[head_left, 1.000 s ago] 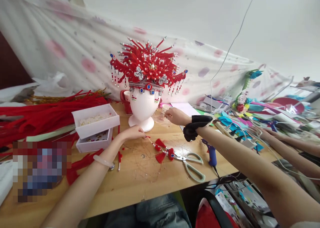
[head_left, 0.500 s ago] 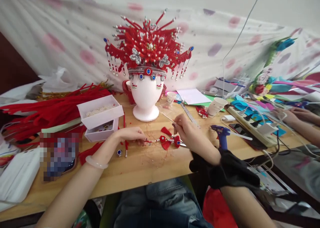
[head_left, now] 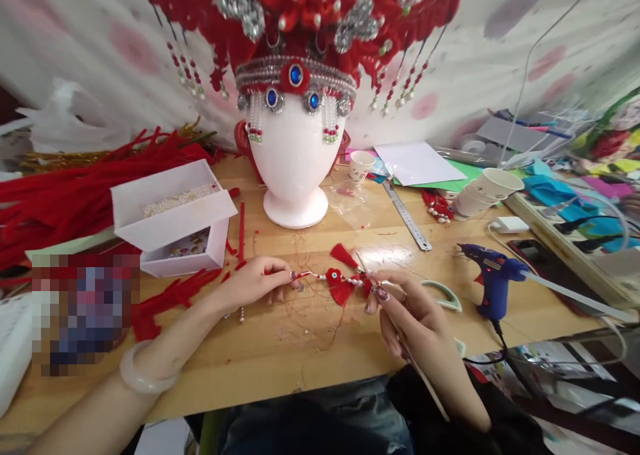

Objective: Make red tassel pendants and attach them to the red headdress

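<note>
- Wooden table (head_left: 280, 368) below my hands, spotted cloth (head_left: 505, 15) behind; beyond them stands a white dummy head (head_left: 287, 155) wearing a red headdress (head_left: 305, 5).
- My hands are apart, with a string (head_left: 334, 276) of pearls and red ornaments spanning the gap; red tassels (head_left: 342, 292) hang off it.
- Left hand (head_left: 250, 283): thumb and finger pinched on the string's thin red end.
- Right hand (head_left: 433, 328): fingers curled round a slim pale stick (head_left: 431, 394), tips at the string's other end; whether they grip that too, I cannot tell.
- Right of the right hand, a blue glue gun (head_left: 495, 275); just behind that hand, scissors (head_left: 450, 295), partly hidden.
- I judge the string light and limp, its beads slippery, its joins fragile, the tassels soft and easily crushed.
- I'd hold it by the end and the firmer ornaments, pulling gently.
</note>
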Action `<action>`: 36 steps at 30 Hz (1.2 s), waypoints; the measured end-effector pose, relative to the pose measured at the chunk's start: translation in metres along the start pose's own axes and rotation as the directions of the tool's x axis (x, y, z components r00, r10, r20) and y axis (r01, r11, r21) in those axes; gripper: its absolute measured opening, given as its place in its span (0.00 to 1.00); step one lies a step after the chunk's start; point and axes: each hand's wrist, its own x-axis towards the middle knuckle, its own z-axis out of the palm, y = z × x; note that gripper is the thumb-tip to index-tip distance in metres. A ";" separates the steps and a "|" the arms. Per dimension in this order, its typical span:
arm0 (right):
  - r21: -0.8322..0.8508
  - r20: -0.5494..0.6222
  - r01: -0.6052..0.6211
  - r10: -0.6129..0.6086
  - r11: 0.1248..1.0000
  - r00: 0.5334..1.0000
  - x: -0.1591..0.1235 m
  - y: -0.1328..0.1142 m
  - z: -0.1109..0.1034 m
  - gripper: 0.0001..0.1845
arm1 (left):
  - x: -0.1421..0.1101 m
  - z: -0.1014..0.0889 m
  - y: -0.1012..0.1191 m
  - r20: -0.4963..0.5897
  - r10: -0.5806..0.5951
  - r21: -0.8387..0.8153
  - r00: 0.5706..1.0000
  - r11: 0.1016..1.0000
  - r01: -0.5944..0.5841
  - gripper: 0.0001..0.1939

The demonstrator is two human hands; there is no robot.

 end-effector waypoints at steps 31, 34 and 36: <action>-0.364 0.037 0.575 -0.606 0.733 0.795 0.013 0.031 0.045 0.07 | -0.005 0.007 0.003 0.009 -0.012 -0.103 1.000 0.995 0.013 0.12; -0.380 0.042 0.575 -0.608 0.724 0.793 0.013 0.031 0.045 0.07 | -0.006 0.006 0.002 0.010 -0.012 -0.110 1.000 0.994 0.013 0.11; -0.394 0.046 0.565 -0.598 0.725 0.800 0.012 0.031 0.044 0.07 | -0.006 0.005 0.002 0.015 -0.007 -0.097 1.000 0.995 0.009 0.11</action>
